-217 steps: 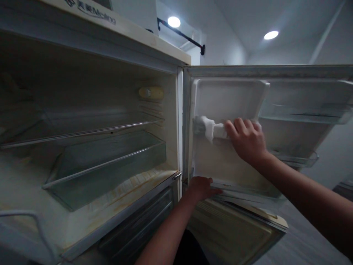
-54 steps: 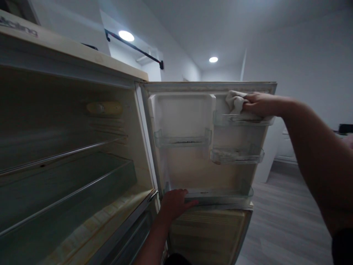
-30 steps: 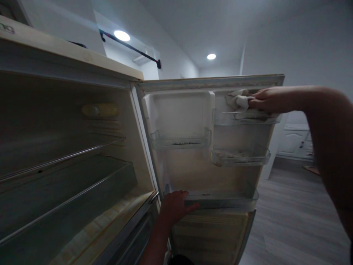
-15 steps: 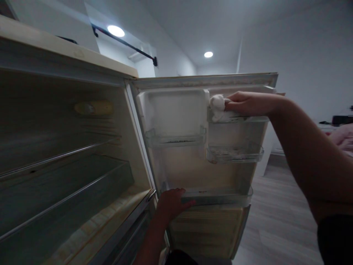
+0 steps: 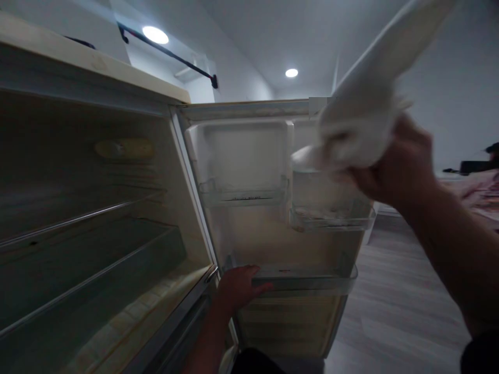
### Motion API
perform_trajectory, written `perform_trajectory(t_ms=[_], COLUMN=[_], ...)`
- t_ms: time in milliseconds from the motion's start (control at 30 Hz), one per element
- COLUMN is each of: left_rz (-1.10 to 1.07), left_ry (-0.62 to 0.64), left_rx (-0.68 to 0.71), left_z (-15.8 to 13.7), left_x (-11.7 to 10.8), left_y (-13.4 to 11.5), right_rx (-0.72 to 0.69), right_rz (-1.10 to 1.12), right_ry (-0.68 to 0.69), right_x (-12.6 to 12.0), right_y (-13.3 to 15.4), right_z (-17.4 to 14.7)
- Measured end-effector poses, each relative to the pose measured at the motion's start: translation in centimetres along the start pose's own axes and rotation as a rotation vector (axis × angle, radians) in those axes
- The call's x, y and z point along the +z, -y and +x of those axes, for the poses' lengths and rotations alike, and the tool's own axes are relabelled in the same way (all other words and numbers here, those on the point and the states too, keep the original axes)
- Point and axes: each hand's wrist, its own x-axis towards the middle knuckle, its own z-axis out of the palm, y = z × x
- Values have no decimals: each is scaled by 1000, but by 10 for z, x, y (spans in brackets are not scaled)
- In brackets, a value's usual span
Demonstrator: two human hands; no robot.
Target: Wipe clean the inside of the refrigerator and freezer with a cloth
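Note:
My right hand (image 5: 407, 161) is closed on a white cloth (image 5: 358, 114), raised in front of the upper right of the open fridge door (image 5: 249, 150). The cloth is blurred and spread out, one end flung up to the right. It hides much of the small upper right door shelf. My left hand (image 5: 239, 285) grips the left end of the low clear door shelf (image 5: 307, 283), fingers over the rim and thumb along its front. Above it are a left door shelf (image 5: 245, 197) and a right door shelf (image 5: 331, 221).
To the left is the fridge interior, with a glass shelf (image 5: 86, 215) and a yellowed lamp cover (image 5: 125, 149). A dark rail (image 5: 167, 53) is fixed to the wall above. Grey wood-look floor (image 5: 393, 301) lies right of the door, with pink fabric (image 5: 475, 195) beyond.
My right hand has pulled back from the upper right door shelf towards me. The cloth, bunched up before, has swung upward and opened out. My left hand stays on the low shelf.

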Motion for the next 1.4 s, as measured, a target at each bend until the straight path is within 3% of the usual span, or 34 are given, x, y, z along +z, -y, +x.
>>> perform_trajectory(t_ms=[100,300,567,667,800,933,1100,1300,1400], left_rz=[-5,-8,-32,-19,-32,-41,-24,-18,-4], left_ry=[15,22,57,51,52,48,56,70,79], left_rx=[-4,-15,-49,-41,-46,-66,-78,-109,-128], left_z=[-1,1,4,5,7,11,16,16,14], left_x=[-3,-4,-6,-6,-5,-3,-3,-6,-8], left_y=[-2,-4,-3,-5,-7,-10,-14,-17,-17], right_rx=[-266,-310,-97,-8,-14,-8,45,-62,-141], right_rz=[-164,-137,-193,-246,-336,-392,-369,-368,-411], right_ry=[134,170,160,145,121,72,30,-34,-55], right_x=[26,50,49,39,25,30,56,86,84], right_y=[10,10,0,-24,-65,-88,-71,-31,-36], right_z=[-4,2,11,6,-10,-20,-9,13,11])
